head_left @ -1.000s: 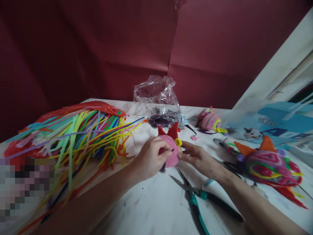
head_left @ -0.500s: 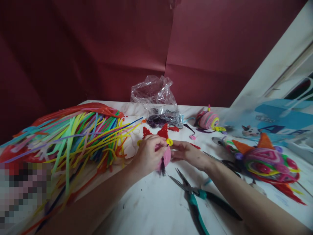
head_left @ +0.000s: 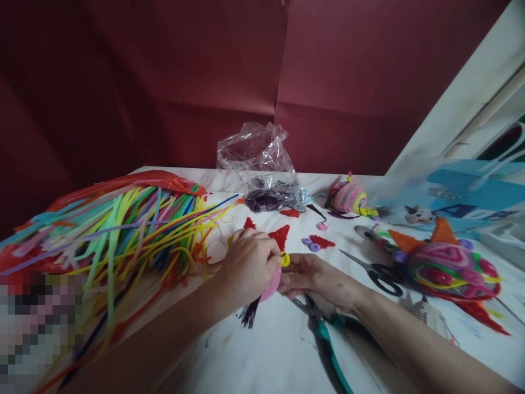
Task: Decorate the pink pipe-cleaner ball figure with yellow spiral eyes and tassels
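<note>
- The left hand [head_left: 248,265] is closed on a pink piece [head_left: 271,285], its fingers bent over the front (they hide much of it).
- The right hand [head_left: 315,276] has its fingers curved at the piece's right edge, beside a yellow coil [head_left: 284,259]; whether they pinch anything, I cannot tell.
- The pink piece is between the two hands, over the near part of the table, with red points [head_left: 280,238] above it and a dark tassel [head_left: 249,314] below the left hand.
- Pliers [head_left: 315,313] with teal and black handles lie under and near the right hand, partly hidden by it.
- Farther right on the white, faintly marbled table [head_left: 246,361] (it has a few small dark marks) are black-handled scissors [head_left: 383,278] and a many-coloured figure [head_left: 455,268] with orange points.
- Beyond the hands lie a red piece [head_left: 322,241], purple coils [head_left: 312,245] and a striped pink bundle [head_left: 348,197].
- At the left, a heap of bright fuzzy stems [head_left: 135,230] spreads out from red plastic.
- Toward the back edge stands a crumpled clear bag [head_left: 256,150], with dark strands at its base.
- A dark red, creased backdrop [head_left: 205,82] fills the room behind; at the right are a pale wall [head_left: 447,104] and a blue bag [head_left: 471,189] (a cow is printed on it).
</note>
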`<action>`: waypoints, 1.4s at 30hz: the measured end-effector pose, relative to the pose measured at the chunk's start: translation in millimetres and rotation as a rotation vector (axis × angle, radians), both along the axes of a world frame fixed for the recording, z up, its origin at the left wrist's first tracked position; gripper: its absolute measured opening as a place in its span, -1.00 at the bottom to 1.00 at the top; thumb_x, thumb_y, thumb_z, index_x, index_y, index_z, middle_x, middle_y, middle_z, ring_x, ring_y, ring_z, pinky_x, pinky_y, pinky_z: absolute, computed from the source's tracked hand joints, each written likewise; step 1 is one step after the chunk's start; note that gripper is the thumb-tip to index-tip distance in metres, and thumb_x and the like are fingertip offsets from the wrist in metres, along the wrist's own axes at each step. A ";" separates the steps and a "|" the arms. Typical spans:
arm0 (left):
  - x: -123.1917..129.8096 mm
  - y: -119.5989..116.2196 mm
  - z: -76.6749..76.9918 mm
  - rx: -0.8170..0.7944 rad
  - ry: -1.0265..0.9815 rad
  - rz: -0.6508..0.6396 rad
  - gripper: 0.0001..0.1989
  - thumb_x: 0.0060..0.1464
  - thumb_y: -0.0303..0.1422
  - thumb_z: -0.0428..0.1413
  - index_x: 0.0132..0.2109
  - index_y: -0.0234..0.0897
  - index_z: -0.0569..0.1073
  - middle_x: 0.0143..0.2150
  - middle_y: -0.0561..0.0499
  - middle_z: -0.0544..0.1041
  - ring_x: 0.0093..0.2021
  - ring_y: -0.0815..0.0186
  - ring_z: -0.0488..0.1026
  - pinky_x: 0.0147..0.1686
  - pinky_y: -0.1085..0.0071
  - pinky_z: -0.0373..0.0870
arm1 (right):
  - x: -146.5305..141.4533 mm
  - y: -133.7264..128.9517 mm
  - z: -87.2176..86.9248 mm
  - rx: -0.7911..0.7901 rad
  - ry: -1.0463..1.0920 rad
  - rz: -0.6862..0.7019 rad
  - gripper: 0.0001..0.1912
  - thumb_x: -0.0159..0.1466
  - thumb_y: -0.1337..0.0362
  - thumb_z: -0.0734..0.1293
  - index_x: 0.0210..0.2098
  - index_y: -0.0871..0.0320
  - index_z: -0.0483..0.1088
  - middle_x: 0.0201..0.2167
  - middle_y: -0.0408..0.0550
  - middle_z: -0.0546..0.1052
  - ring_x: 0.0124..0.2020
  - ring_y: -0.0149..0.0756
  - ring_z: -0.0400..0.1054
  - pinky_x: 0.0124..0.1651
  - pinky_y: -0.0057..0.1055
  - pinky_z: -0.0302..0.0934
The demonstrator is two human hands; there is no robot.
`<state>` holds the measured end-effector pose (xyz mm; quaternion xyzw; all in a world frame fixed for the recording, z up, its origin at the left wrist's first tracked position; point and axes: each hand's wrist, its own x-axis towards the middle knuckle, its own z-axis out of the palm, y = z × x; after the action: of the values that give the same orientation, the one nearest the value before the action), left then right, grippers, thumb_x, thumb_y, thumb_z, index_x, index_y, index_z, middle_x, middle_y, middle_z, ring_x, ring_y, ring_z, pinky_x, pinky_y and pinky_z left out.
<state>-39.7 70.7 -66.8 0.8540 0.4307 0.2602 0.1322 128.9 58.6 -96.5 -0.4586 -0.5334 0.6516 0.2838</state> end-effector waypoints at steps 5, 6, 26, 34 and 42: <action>0.3 -1.8 -3.0 -0.001 -0.023 0.001 -0.85 0.03 -0.47 0.04 -0.43 -0.25 0.47 -0.35 0.02 0.55 -0.22 0.21 0.37 -0.14 0.25 0.20 | 11.7 -10.5 10.1 0.133 -0.106 -0.268 -0.77 -0.03 0.25 0.47 -0.47 0.24 0.39 -0.66 -0.26 0.37 -0.65 -0.53 0.19 -0.63 -0.59 -0.03; 0.3 -1.4 -3.3 -0.005 -0.040 0.007 -0.86 0.02 -0.47 0.05 -0.44 -0.25 0.47 -0.36 0.02 0.55 -0.22 0.22 0.37 -0.14 0.26 0.21 | 11.2 -14.4 12.8 0.159 -0.101 -0.314 -0.79 -0.03 0.25 0.46 -0.51 0.24 0.38 -0.68 -0.27 0.34 -0.67 -0.56 0.15 -0.65 -0.59 -0.08; -2.9 -1.4 8.8 -0.346 -0.579 0.051 -0.95 -0.12 -0.45 0.09 -0.49 -0.28 0.42 -0.38 -0.01 0.52 -0.25 0.25 0.47 -0.22 0.36 0.36 | -37.4 -30.2 21.5 0.064 0.369 -0.400 -0.66 -0.05 0.10 0.48 -0.47 0.23 0.39 -0.61 -0.16 0.44 -0.76 -0.60 0.12 -0.73 -0.63 -0.05; -4.7 2.2 7.1 -0.416 -0.599 0.047 -0.92 -0.11 -0.37 0.08 -0.44 -0.30 0.41 -0.40 -0.01 0.52 -0.29 0.26 0.46 -0.25 0.37 0.35 | -27.0 -27.4 24.6 0.191 0.140 -0.504 -0.64 -0.13 0.09 0.50 -0.54 0.24 0.38 -0.76 -0.26 0.29 -0.77 -0.63 -0.07 -0.72 -0.60 -0.27; -3.0 1.5 3.3 -0.241 -0.416 0.028 -0.83 0.03 -0.39 -0.03 -0.45 -0.31 0.38 -0.44 -0.01 0.46 -0.36 0.30 0.40 -0.30 0.37 0.32 | -24.1 -27.0 22.9 0.253 -0.001 -0.448 -0.70 -0.08 0.09 0.42 -0.58 0.23 0.39 -0.74 -0.23 0.30 -0.74 -0.59 -0.07 -0.70 -0.54 -0.24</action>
<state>-42.7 72.2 -63.5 0.7541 0.4338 0.3789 0.3154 104.8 31.6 -73.6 -0.5264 -0.4960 0.5006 0.4758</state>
